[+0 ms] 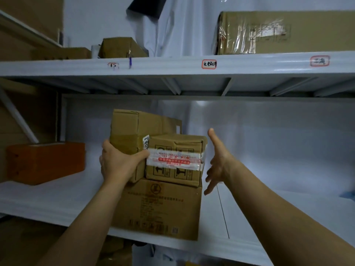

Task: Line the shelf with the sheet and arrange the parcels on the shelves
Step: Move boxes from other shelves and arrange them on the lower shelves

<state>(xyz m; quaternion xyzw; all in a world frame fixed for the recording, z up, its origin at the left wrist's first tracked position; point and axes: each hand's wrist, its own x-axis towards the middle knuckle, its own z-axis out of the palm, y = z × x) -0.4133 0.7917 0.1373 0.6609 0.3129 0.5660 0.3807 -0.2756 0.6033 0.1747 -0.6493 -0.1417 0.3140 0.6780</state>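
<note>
Parcels stood stacked in the head view, and your hands were on either side of them. Your left hand (117, 164) gripped the tall brown box (130, 131) at its lower left corner, fingers wrapped round the far side and thumb laid across the front. Just beside it, touching, sat the taped box (175, 160) with a white and red band round its middle. Both rested on the large printed carton (159, 210), which stood on the white sheet (57, 200) lining the middle shelf (240, 246). Your right hand (216, 164) was spread wide, fingers straight, close to the right side of the taped box and holding nothing; I could not tell whether it touched. An orange box (46, 162) lay well apart to the left on the same shelf. On the upper shelf (172, 65) stood a small wrapped parcel (121, 48) and a long carton (288, 32).
</note>
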